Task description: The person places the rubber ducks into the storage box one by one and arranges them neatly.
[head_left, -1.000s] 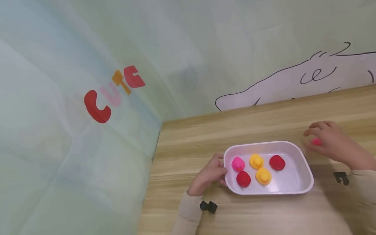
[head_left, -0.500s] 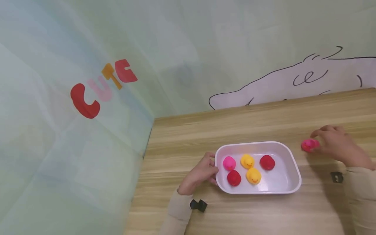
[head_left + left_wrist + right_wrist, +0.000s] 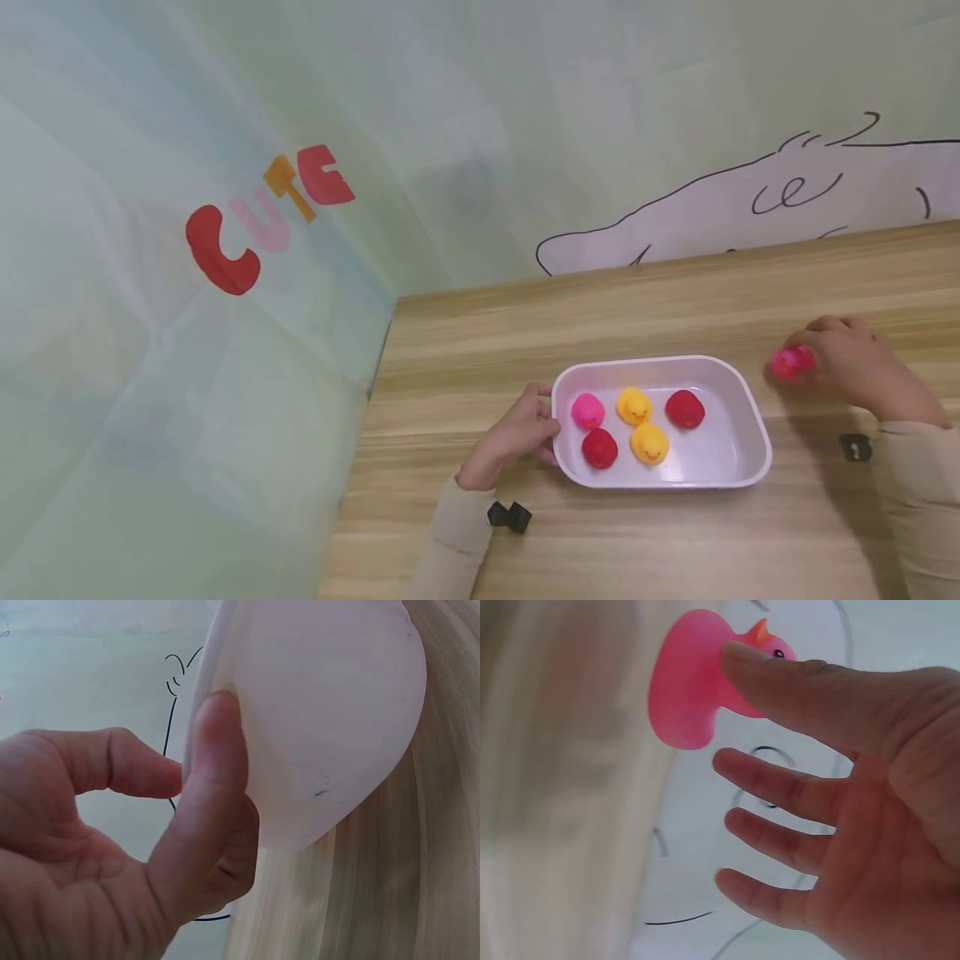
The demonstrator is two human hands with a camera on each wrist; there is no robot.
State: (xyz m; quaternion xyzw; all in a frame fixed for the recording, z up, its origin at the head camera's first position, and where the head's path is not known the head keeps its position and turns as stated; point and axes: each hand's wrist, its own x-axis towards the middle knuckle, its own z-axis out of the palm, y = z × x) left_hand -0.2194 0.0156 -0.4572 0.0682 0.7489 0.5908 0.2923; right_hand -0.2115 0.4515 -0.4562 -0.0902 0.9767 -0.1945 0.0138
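Note:
A white tray (image 3: 723, 462) sits on the wooden table with toy ducks inside: a pink duck (image 3: 588, 411), two yellow ones and two red rounded toys, one red toy (image 3: 686, 409) lying apart on the right. My left hand (image 3: 519, 432) grips the tray's left end; in the left wrist view its thumb presses the outer wall (image 3: 330, 727) just below the rim. Beyond the tray's right end, my right hand (image 3: 855, 367) pinches a pink rubber duck (image 3: 686, 682) by its head between thumb and index finger, the index mostly hidden. The other three fingers are spread and loose.
The wooden table (image 3: 465, 350) meets a pale fabric backdrop (image 3: 480, 150) behind and at the left, with coloured letters and a line drawing on it. Black clips (image 3: 508, 517) sit at both sleeve cuffs.
The right hand had its fingers over the pink duck and now holds it in view at the fingertips, right of the tray. The camera view has shifted a little; the left hand stays on the tray.

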